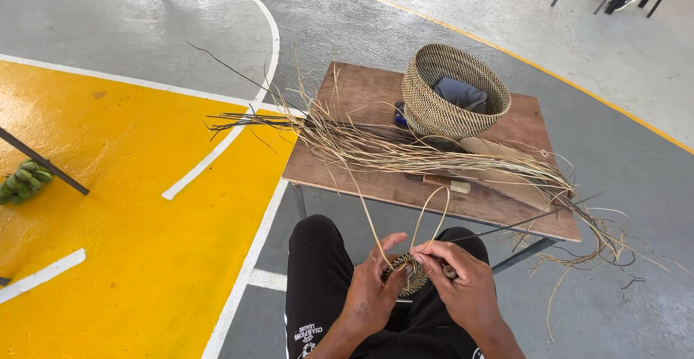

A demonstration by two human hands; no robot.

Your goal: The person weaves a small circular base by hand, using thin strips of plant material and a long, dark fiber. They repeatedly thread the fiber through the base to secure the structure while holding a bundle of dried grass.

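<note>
Two hands in view, both the person's own, close together over the lap at near centre. Left hand cups one small coiled woven disc from the left, fingers closed on its edge. Right hand pinches the disc's right side, a short dark tool tip showing between the fingers. One pale straw strand loops up from the disc toward the table; a second strand runs up-left from the hands. One low wooden table sits just beyond the knees. On it: one finished woven basket, upright at far right, with a grey cloth inside; one long bundle of dry straw lying across the top, ends hanging off both the left and right edges; one knife-like tool at the near edge. One bunch of green bananas on the yellow floor, far left, well apart from the table.
</note>
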